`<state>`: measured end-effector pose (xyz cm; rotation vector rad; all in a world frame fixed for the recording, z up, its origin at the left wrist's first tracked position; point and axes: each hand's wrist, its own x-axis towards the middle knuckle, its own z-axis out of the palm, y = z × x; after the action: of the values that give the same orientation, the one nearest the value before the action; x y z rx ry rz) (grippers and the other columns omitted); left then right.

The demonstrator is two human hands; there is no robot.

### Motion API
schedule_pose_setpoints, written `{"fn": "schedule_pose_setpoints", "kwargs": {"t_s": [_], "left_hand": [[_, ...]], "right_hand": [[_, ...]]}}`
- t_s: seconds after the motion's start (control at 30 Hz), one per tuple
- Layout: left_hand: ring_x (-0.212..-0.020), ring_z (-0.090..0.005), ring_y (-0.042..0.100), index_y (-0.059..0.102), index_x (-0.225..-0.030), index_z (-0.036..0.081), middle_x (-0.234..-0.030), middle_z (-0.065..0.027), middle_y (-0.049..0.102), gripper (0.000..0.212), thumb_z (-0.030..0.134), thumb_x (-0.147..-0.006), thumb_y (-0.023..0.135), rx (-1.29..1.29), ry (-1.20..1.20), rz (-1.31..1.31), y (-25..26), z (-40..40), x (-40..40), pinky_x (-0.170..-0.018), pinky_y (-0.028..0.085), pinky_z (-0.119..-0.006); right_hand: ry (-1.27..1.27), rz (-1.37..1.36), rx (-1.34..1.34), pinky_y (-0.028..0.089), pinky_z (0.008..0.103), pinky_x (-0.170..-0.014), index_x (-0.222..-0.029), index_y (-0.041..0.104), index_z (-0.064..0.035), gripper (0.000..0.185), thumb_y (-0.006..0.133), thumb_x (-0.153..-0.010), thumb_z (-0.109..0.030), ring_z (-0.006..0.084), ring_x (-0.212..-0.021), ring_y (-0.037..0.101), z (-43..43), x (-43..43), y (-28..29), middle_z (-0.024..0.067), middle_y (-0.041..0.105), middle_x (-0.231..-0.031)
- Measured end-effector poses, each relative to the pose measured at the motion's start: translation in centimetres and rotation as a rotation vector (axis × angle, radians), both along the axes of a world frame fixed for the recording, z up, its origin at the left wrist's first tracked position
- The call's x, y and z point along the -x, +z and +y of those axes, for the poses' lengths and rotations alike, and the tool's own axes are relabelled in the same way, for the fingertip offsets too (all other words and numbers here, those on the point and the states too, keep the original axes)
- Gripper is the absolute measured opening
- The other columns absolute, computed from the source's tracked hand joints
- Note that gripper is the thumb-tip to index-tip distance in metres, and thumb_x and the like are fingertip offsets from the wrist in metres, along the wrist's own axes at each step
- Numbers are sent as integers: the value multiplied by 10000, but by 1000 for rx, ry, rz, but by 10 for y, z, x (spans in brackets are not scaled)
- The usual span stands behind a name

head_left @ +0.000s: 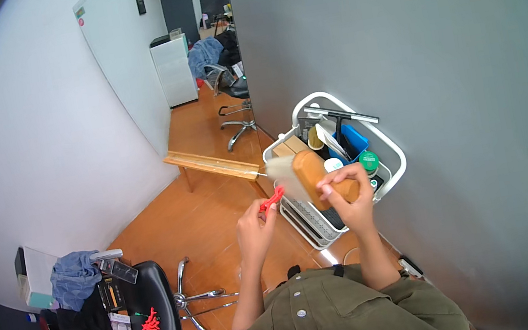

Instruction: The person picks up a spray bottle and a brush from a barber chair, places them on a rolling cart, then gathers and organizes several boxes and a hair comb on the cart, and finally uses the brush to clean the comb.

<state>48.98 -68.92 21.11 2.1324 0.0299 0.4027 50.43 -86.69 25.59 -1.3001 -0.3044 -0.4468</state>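
My left hand (255, 226) pinches a small looped piece of red cord (273, 198) between thumb and fingers. In my right hand (355, 202) is a brush with a wooden handle (311, 175) and pale bristles (287, 174); the bristles look blurred. The bristles lie just beyond the red cord; I cannot tell whether they touch. Both hands are above the near side of a white trolley (399, 156). On its top level stand a black squeegee (341, 114), a blue container (356, 140), a green-lidded jar (369, 161) and a white lid (333, 165).
A black swivel chair (159, 285) at lower left carries more red cord (150, 322), boxes and a denim cloth (75, 279). A wooden ledge (215, 166) runs below a tall mirror (115, 43) that reflects the room. The grey wall (409, 38) borders the trolley.
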Motion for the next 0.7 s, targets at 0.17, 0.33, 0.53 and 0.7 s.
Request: {"fn": "schedule_pose_setpoints", "kwargs": {"t_s": [0.17,0.33,0.53,0.7], "left_hand": [[-556,-144,536,596,-843,-6,-662,-124,587,160,130,-758,586,159,-85,79,-25,2,-11,-504,410,-278],[-539,-123,523,595,-823,-8,-615,-106,579,157,132,-757,569,125,-181,111,-32,-6,-14,-497,397,-254],[-535,-79,497,598,-839,2,-607,-64,570,178,172,-799,562,162,-267,235,-46,-20,-13,-490,386,-228],[-566,-50,479,590,-866,17,-691,-22,588,190,194,-850,524,519,-326,295,-55,-21,-21,-502,369,-189]], "right_hand": [[27,171,349,469,262,-706,-801,492,-17,146,617,-731,-47,161,-782,622,-7,-10,-14,102,644,-790],[-85,177,434,469,261,-690,-811,519,-17,143,624,-737,-80,160,-746,625,-27,-12,-37,101,646,-795],[-282,166,737,468,272,-664,-846,514,-23,190,647,-731,-96,207,-746,629,-44,-13,-62,106,627,-797],[-347,299,702,458,334,-578,-807,505,-38,213,657,-721,-159,323,-662,593,-73,-14,-89,160,592,-703]]}}
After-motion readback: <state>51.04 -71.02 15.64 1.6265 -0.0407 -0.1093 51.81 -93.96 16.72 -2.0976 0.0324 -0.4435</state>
